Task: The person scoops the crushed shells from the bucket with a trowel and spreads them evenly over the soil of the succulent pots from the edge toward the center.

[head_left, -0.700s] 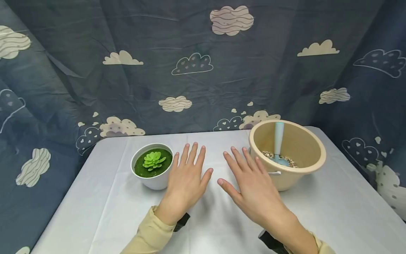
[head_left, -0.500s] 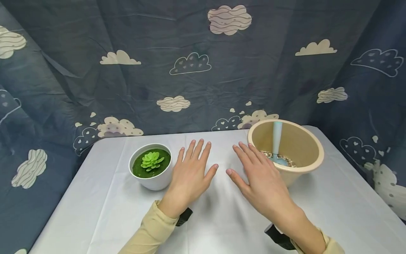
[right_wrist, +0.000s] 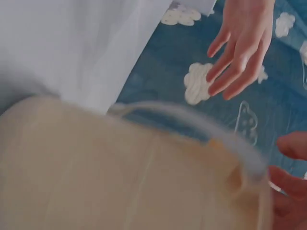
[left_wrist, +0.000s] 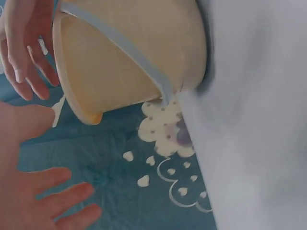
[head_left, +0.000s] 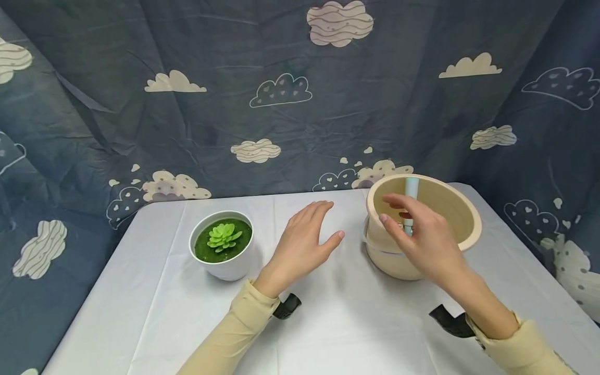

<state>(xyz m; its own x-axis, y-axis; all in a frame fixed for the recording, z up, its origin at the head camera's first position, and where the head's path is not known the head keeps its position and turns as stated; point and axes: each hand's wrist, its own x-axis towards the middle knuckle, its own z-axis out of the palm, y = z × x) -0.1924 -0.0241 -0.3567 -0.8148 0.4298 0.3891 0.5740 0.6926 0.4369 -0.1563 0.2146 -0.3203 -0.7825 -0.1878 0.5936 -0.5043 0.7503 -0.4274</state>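
A beige bucket (head_left: 396, 263) with a thin pale bail handle stands at the right of the table. The pale blue handle of a small shovel (head_left: 411, 186) rises from inside it; its blade is hidden behind my right hand. My right hand (head_left: 431, 247) hovers at the bucket's near rim, with bent fingers and thumb apart in front of the shovel handle; a firm hold on it is not seen. My left hand (head_left: 300, 247) floats above the middle of the table, fingers extended and thumb spread, holding nothing. In the left wrist view my left hand (left_wrist: 43, 191) is apart from the bucket (left_wrist: 129, 57).
A white pot (head_left: 229, 268) with a green succulent (head_left: 224, 237) stands left of my left hand. The white-covered table (head_left: 197, 307) meets a dark blue curtain (head_left: 211, 120) with cloud prints at its back and sides.
My right hand has moved right to the bucket's rim and bent its fingers near the shovel handle. My left hand has shifted slightly right and turned. Pot and bucket stay in place.
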